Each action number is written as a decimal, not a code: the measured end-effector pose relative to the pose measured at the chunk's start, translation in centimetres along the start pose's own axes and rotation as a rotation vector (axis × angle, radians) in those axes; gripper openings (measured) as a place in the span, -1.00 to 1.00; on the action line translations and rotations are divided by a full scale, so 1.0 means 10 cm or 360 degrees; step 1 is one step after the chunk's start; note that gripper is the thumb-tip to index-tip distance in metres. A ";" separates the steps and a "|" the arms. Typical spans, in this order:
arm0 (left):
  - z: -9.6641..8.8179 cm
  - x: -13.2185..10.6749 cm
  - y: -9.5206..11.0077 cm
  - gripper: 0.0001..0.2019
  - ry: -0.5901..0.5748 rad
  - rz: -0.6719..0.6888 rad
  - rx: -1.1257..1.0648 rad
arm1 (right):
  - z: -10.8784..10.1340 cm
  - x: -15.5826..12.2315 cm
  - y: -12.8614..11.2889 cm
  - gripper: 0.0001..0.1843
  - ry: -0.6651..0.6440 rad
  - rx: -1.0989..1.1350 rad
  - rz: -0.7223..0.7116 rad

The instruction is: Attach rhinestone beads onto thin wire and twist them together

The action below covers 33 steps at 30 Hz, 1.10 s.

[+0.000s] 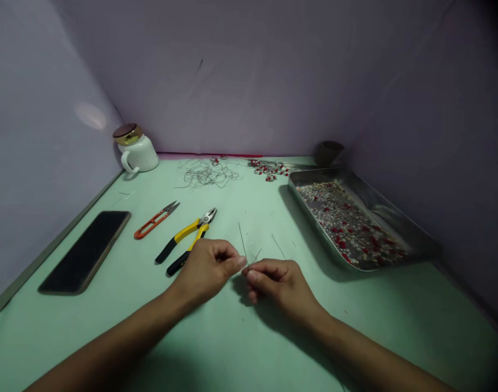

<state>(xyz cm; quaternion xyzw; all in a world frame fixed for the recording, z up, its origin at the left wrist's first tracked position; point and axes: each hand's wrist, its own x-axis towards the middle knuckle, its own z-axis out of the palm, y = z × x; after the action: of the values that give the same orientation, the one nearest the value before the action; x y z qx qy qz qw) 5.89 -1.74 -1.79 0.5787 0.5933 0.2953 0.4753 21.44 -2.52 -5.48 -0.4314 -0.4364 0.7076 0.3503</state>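
In front of me, a thin wire (242,239) rises at a slant from between my fingertips. Thumb and forefinger of my right hand (279,280) pinch its lower end. My left hand (211,267) is closed too, its thumb and fingertip meeting at the wire right beside the right fingertips. Short twisted ends (256,255) show just above the right fingers; whether they belong to the same wire I cannot tell. Behind my left hand lie pliers (203,222) with yellow and black handles, jaws pointing away.
Orange thread snips (154,220) and a phone (85,253) lie at left, below a lidded white mug (145,155). At the back are tangled wire (208,175) and red-and-clear beaded stems (269,170). A metal tray (314,231) of beads stands right, near a dark cup (328,153).
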 end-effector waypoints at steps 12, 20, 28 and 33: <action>0.11 -0.04 -0.05 -0.66 0.0075 -0.0253 -0.0485 | -0.05 0.05 0.02 -0.80 0.0255 0.0305 -0.0030; 0.31 -0.11 -0.14 -0.85 0.0055 -0.0243 -0.0954 | -0.03 0.05 0.02 -0.77 0.0130 0.0263 0.0132; 0.33 -0.14 -0.18 -0.82 0.0048 -0.0243 -0.1186 | 0.00 0.07 0.02 -0.66 0.0086 0.0244 0.0187; 0.29 -0.13 -0.17 -0.77 0.0016 -0.0340 -0.1193 | 0.00 0.04 0.06 -0.70 0.0022 0.0016 0.0023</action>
<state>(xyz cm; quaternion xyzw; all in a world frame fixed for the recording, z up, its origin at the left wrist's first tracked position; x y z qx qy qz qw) 7.68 -3.84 -4.17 0.2984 0.5035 0.4433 0.6790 21.22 -2.39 -6.21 -0.4377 -0.4273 0.7092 0.3504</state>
